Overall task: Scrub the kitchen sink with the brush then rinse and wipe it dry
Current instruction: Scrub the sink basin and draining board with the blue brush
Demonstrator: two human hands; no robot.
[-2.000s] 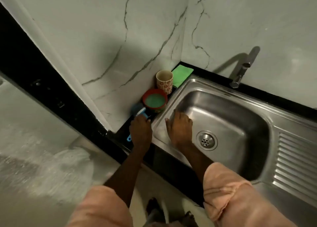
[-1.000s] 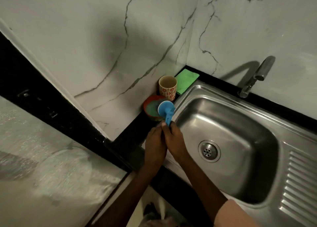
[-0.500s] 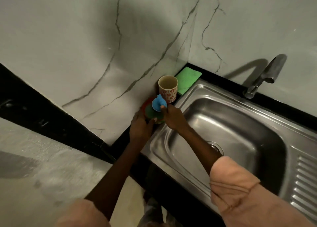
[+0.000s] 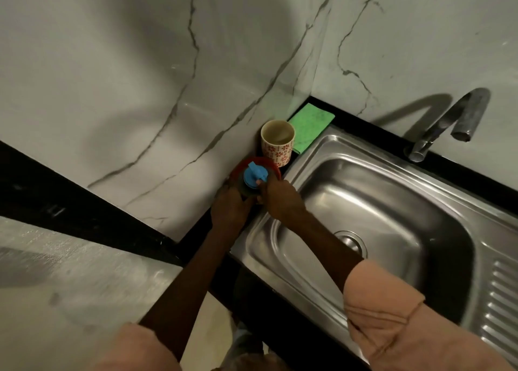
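- The right hand [image 4: 280,199] is curling its fingers round the handle of the round blue plastic scrubbing brush [image 4: 254,178], pinching it near the head, and is pressing the brush head down into the red round bowl [image 4: 276,170].
- The left hand [image 4: 231,206] is wrapping its fingers round the near side of that bowl, gripping it from the left; its fingertips are hidden under the bowl's edge.
- The bowl is sitting on the black counter, just beside the left rim of the stainless steel kitchen sink [image 4: 378,208].
- One white cup with red flower print [image 4: 277,142] is standing upright just behind the bowl.
- One green flat cloth [image 4: 311,124] is lying in the corner behind the cup.
- One curved metal tap [image 4: 448,124] is reaching over the sink's far edge.
- One round drain [image 4: 351,240] is showing beside the right forearm.
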